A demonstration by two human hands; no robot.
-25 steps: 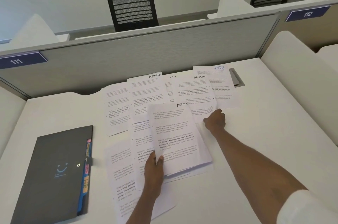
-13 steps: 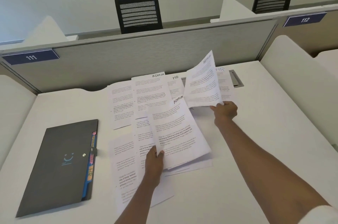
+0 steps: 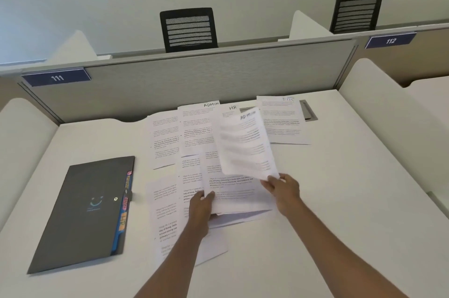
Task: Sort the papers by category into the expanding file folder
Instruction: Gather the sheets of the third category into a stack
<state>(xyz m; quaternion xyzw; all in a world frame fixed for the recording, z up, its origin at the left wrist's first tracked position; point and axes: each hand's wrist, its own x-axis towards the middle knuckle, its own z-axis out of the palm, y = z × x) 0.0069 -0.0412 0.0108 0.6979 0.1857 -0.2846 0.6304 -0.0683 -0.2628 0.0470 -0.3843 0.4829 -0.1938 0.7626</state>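
Note:
White printed sheets lie spread over the desk's middle, some headed ADMIN (image 3: 211,104) or HR (image 3: 232,108). My left hand (image 3: 202,205) grips the lower left corner of a small stack of papers (image 3: 239,196) raised off the desk. My right hand (image 3: 281,187) pinches the bottom edge of a single sheet (image 3: 245,144), blurred and tilted up over that stack. The dark grey expanding file folder (image 3: 83,212) lies shut at the left, with coloured tabs (image 3: 124,203) along its right edge.
A grey partition (image 3: 206,74) closes the desk's far side, and white side panels (image 3: 379,113) flank it. A metal cable grommet (image 3: 308,110) sits at the back right beside an HR sheet (image 3: 281,120). Two black chairs stand beyond the partition.
My right hand picked a sheet from the back of the spread and carried it toward me, over the stack in my left hand. The left hand stays on the stack.

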